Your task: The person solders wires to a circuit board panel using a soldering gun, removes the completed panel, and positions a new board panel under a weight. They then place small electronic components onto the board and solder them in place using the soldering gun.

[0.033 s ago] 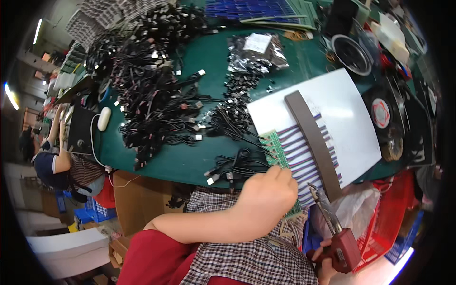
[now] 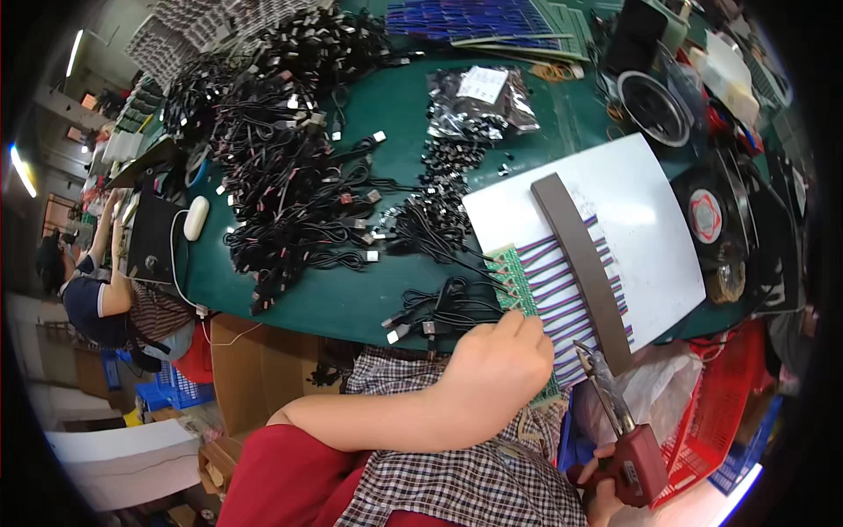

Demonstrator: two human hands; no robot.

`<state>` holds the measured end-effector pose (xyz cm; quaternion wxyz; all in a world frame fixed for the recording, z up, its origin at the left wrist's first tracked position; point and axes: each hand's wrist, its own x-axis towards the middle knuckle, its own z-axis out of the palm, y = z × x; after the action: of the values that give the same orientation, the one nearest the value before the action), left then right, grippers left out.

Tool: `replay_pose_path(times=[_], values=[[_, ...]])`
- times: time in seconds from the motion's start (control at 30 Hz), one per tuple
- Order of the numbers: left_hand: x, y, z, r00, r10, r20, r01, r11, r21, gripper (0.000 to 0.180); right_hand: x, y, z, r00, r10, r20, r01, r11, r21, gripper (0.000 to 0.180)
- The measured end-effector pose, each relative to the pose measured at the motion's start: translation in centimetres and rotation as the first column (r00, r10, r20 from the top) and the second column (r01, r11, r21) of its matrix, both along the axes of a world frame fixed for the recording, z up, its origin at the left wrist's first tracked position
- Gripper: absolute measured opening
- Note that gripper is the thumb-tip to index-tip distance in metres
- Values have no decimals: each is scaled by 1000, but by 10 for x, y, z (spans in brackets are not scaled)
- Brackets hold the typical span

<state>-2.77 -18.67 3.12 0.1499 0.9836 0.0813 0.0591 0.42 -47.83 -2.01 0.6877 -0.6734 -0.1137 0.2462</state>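
Step in hand, as judged: wiring of the green circuit board (image 2: 507, 268), with soldering of the black cable leads the likely operation. The board lies along the left edge of the white board (image 2: 663, 233), its lower part reaching past the tabletop edge. Striped ribbon wires (image 2: 549, 288) run from it beneath the dark brown bar (image 2: 581, 268); black USB cables (image 2: 443, 306) lie to its left.

Left hand (image 2: 502, 358): fingers curled together at the circuit board. The fingertips are hidden; whether they pinch a lead or the board itself cannot be told.

Right hand (image 2: 601, 487): closed around the red handle of the soldering iron (image 2: 634, 450). The tip is directed up toward the ribbon wires, just beside the left hand; contact cannot be confirmed.

Next move, as judged: it calls for a steady lead at its pad and a tip kept clear of the left fingers and wire insulation.

Containers:
- Clear plastic bag (image 2: 500, 110), white-labelled: dark small parts, with similar black pieces heaped below
- Cardboard box (image 2: 259, 373), under the tabletop edge: some dark items
- Red plastic basket (image 2: 742, 386): translucent bag (image 2: 645, 386) at its left side; other contents unclear
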Motion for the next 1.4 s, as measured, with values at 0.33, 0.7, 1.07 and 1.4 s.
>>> replay_pose_path(times=[0.33, 0.7, 1.07, 1.4], values=[[-1, 165, -20, 935, 341, 95, -345, 938, 38, 15, 4, 26, 29, 973, 10, -231, -18, 999, -31, 55], [-8, 200, -27, 906, 380, 186, -304, 891, -338, 8, -1, 37, 37, 934, 7, -357, -25, 999, -45, 57], [-8, 168, 16, 849, 496, 184, -300, 738, -605, 8, -3, 29, 24, 936, 34, -349, -27, 999, 27, 46], [-24, 41, 33, 991, 132, 36, -65, 687, -724, 8, -5, 23, 24, 966, -13, -259, 28, 998, 54, 63]])
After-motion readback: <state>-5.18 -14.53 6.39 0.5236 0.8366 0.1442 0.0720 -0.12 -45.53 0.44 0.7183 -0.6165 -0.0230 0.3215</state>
